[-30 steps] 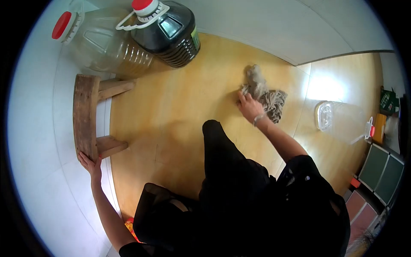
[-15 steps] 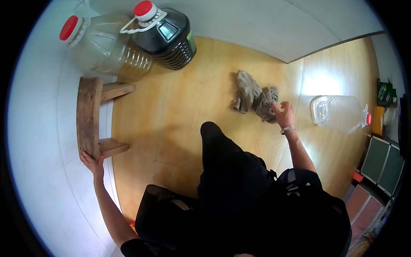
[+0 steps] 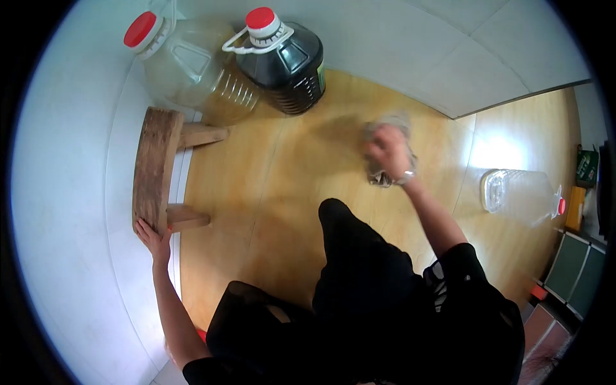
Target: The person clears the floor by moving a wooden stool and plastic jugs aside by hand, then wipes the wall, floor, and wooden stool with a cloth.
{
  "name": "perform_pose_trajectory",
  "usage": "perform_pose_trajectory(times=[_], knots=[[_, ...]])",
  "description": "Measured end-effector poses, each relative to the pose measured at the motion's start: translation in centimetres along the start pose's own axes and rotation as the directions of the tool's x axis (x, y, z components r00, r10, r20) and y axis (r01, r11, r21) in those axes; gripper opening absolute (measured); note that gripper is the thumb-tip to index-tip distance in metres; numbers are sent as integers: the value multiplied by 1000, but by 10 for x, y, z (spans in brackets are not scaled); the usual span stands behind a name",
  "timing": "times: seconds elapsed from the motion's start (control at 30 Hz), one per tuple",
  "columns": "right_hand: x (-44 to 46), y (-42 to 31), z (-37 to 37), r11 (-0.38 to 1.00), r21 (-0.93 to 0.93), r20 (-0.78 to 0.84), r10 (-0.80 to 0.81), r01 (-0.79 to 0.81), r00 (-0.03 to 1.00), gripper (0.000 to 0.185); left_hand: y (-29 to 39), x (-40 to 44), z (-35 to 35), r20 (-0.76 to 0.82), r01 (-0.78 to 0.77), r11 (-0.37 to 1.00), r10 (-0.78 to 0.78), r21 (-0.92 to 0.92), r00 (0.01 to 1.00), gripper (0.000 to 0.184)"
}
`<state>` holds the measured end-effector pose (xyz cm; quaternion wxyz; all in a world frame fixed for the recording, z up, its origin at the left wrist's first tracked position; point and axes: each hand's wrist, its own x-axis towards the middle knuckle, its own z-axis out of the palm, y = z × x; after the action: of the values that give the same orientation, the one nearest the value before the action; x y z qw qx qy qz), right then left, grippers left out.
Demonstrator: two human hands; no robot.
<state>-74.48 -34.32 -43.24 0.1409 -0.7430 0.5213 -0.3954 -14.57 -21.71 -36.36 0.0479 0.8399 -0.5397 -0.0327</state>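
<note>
At the left, my left hand [image 3: 154, 240] grips the near end of a small wooden stool [image 3: 156, 163], fingers over its seat board and thumb at the edge. The stool lies on its side against the wall, with its legs pointing right. Over a crumpled grey-brown cloth [image 3: 380, 179] on the floor, my right hand [image 3: 389, 149] has its fingers curled down onto the fabric. Both hand and cloth are smeared by motion, and the fingertips are hidden. A bracelet [image 3: 407, 177] circles the right wrist.
Two large red-capped jugs, one cloudy [image 3: 192, 67] and one dark [image 3: 289, 64], stand by the wall beyond the stool. An empty clear jug [image 3: 523, 192] lies on the right. Green boxes [image 3: 574, 266] line the right edge. My dark-clad knee [image 3: 337, 215] is in the middle.
My right hand has moved left onto the cloth and closed on it, bunching its two lumps together. My left hand stays on the stool. The whole view has shifted slightly.
</note>
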Motion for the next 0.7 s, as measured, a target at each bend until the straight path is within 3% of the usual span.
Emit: perform_pose_trajectory(times=[0.07,0.13,0.17,0.33,0.4,0.43,0.5,0.53,0.57,0.63,0.7], knots=[[18,4,53,989,-125,112,-61,75,992,16,-8,-3,2,1,-54,999,54,8,999,89],[42,27,111,949,-297,322,-2,103,947,23,1,-2,-3,37,3,999,-2,-41,999,89],[47,33,119,916,-387,475,102,103,874,37,6,-2,-5,43,-7,999,9,-43,999,89],[44,59,122,819,-530,584,162,222,796,48,9,-4,-11,53,-24,997,28,-76,998,89],[43,75,111,816,-571,497,255,92,830,50,5,-4,-10,25,-108,990,111,-91,994,89],[34,106,82,808,-578,351,372,-113,860,53,12,-5,-14,55,-65,993,70,-95,996,89],[19,129,58,798,-590,228,310,-123,923,56,13,-8,-20,82,-21,995,30,-98,996,89],[-5,152,10,772,-617,230,362,-152,903,55,14,-2,-14,71,-28,994,36,-102,997,89],[-30,182,-4,793,-596,144,261,-127,955,57,11,-4,-13,64,-22,995,28,-96,998,88],[-63,187,-49,693,-656,-4,391,-298,920,57,5,-5,-12,59,-39,994,45,-101,997,87],[-82,194,-76,666,-652,-109,390,-362,914,55,-1,-4,-12,40,-53,993,57,-108,998,87]])
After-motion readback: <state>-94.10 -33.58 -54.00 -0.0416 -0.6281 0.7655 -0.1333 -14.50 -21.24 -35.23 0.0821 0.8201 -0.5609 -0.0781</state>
